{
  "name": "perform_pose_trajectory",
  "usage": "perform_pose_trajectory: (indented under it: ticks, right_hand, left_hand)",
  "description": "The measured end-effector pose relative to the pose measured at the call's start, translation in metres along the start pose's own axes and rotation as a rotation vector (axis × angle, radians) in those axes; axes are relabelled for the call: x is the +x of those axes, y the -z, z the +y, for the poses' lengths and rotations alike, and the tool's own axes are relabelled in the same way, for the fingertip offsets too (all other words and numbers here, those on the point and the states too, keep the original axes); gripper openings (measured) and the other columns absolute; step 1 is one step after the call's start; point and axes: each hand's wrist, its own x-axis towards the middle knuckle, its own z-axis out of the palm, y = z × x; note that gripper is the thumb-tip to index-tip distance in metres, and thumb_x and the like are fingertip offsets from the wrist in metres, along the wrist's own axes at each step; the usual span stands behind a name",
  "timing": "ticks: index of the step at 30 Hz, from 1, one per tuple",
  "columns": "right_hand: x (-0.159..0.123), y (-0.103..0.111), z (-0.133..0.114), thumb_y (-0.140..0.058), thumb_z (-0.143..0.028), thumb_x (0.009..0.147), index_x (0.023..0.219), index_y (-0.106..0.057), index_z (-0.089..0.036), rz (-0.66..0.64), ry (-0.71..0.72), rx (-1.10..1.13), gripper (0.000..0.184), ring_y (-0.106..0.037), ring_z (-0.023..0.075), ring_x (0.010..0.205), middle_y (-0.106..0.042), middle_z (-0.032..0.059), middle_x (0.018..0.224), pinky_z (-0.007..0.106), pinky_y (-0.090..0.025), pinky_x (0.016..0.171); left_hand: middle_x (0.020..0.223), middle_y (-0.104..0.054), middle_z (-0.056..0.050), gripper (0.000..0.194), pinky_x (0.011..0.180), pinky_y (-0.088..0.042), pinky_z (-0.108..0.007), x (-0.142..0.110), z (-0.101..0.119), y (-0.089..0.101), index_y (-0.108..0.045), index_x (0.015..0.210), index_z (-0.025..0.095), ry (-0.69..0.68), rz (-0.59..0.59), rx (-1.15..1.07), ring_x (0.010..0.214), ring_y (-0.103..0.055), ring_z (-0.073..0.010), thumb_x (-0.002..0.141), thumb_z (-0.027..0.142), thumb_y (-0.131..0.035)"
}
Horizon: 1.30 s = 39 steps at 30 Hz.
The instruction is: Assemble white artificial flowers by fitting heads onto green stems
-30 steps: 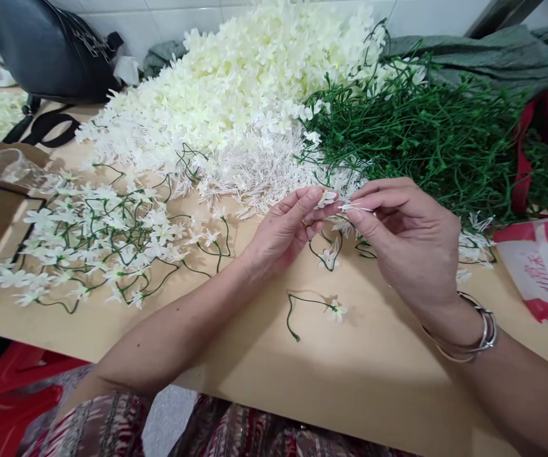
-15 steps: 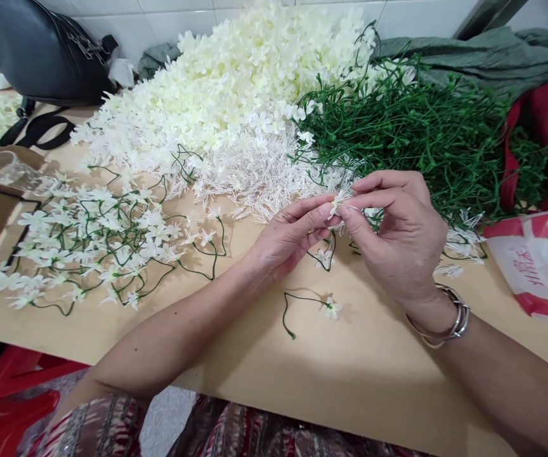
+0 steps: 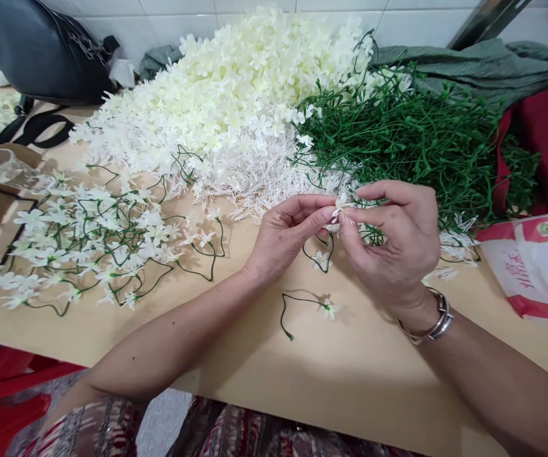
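A small white artificial flower (image 3: 340, 205) is pinched between my two hands above the table. My left hand (image 3: 297, 225) holds its near petals between thumb and forefinger. With thumb and forefinger closed, my right hand (image 3: 391, 235) grips the flower's other side, where a thin white stamen strand points right. Just below the hands lies a green stem with a white flower (image 3: 322, 259). Closer to me rests another stemmed flower (image 3: 328, 309), its green stem bent.
Behind are a heap of cream petals (image 3: 255, 82), loose white stamens (image 3: 250, 168) and a pile of green stems (image 3: 397, 136). Joined flowers (image 3: 97, 238) spread at left near a tipped clear cup (image 3: 10, 170). A black bag (image 3: 40, 51) and a red-white packet (image 3: 535, 263) flank the work.
The white strand in my right hand has come up to the petals in my left, and both hands now meet at the flower. The view has shifted slightly.
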Motion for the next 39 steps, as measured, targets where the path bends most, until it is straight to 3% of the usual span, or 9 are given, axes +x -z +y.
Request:
perform_pose_trajectory:
  ticks: [8,13,19,26,29,31,33,39]
  right_hand:
    - [0.001,-0.001,-0.009,-0.068,-0.017,0.097,0.097,-0.064,-0.033,-0.053,-0.086,-0.055,0.017,-0.073,0.0293,0.102,-0.073,0.0063,0.107,0.052,-0.060,0.088]
    - [0.000,0.000,-0.006,-0.068,-0.017,0.097,0.096,-0.064,-0.033,-0.108,-0.076,-0.106,0.016,-0.073,0.0309,0.105,-0.075,0.0072,0.111,0.054,-0.057,0.090]
    - [0.005,0.000,-0.008,-0.065,-0.019,0.098,0.092,-0.066,-0.033,-0.129,-0.181,0.003,0.015,-0.074,0.0305,0.102,-0.074,0.0065,0.106,0.053,-0.058,0.091]
    - [0.014,0.009,-0.002,-0.076,-0.025,0.090,0.100,-0.068,-0.032,-0.176,-0.267,0.071,0.015,-0.070,0.0293,0.106,-0.072,0.0056,0.109,0.048,-0.058,0.091]
    - [0.017,0.012,-0.004,-0.077,-0.026,0.090,0.114,-0.070,-0.032,-0.301,-0.346,0.152,0.025,-0.072,0.0264,0.095,-0.074,0.0036,0.107,0.043,-0.059,0.084]
    - [0.018,0.012,-0.006,-0.075,-0.025,0.093,0.111,-0.074,-0.032,-0.340,-0.362,0.198,0.020,-0.073,0.0241,0.091,-0.078,0.0020,0.104,0.041,-0.059,0.083]
    - [0.019,0.013,-0.007,-0.072,-0.023,0.095,0.101,-0.076,-0.032,-0.294,-0.333,0.203,0.012,-0.074,0.0236,0.092,-0.079,0.0016,0.100,0.041,-0.059,0.084]
    - [0.022,0.014,0.002,-0.073,-0.021,0.095,0.087,-0.073,-0.031,-0.230,-0.264,0.097,0.013,-0.072,0.0231,0.085,-0.076,0.0005,0.087,0.040,-0.057,0.079]
  left_hand:
    - [0.092,-0.079,0.000,0.030,0.080,-0.059,-0.028,-0.002,-0.004,0.001,-0.080,0.096,0.020,-0.010,0.005,0.023,0.079,-0.071,-0.0123,0.080,0.043,-0.093]
    - [0.091,-0.080,0.000,0.033,0.083,-0.059,-0.028,-0.004,0.001,-0.001,-0.080,0.097,0.019,-0.015,0.008,0.087,0.080,-0.072,-0.0117,0.079,0.044,-0.093]
    - [0.092,-0.081,-0.001,0.033,0.085,-0.061,-0.030,-0.003,0.001,0.001,-0.079,0.098,0.020,-0.063,-0.013,0.153,0.087,-0.076,-0.0147,0.082,0.045,-0.091]
    - [0.093,-0.079,-0.003,0.023,0.082,-0.061,-0.028,-0.003,-0.004,0.008,-0.076,0.095,0.019,-0.244,0.011,0.369,0.085,-0.074,-0.0134,0.091,0.042,-0.083]
    - [0.091,-0.078,-0.003,0.019,0.080,-0.060,-0.027,-0.003,-0.004,0.012,-0.074,0.096,0.019,-0.300,0.026,0.494,0.084,-0.074,-0.0139,0.094,0.038,-0.078]
    - [0.095,-0.079,-0.004,0.019,0.082,-0.060,-0.027,-0.003,-0.004,0.012,-0.072,0.096,0.019,-0.323,0.016,0.539,0.086,-0.075,-0.0146,0.095,0.037,-0.076]
    - [0.097,-0.079,-0.004,0.021,0.084,-0.059,-0.028,-0.004,-0.004,0.011,-0.068,0.101,0.020,-0.308,-0.011,0.509,0.088,-0.076,-0.0149,0.096,0.039,-0.075]
    - [0.088,-0.076,-0.001,0.033,0.080,-0.057,-0.028,-0.005,-0.005,0.005,-0.057,0.114,0.023,-0.127,-0.056,0.290,0.081,-0.074,-0.0151,0.095,0.043,-0.077]
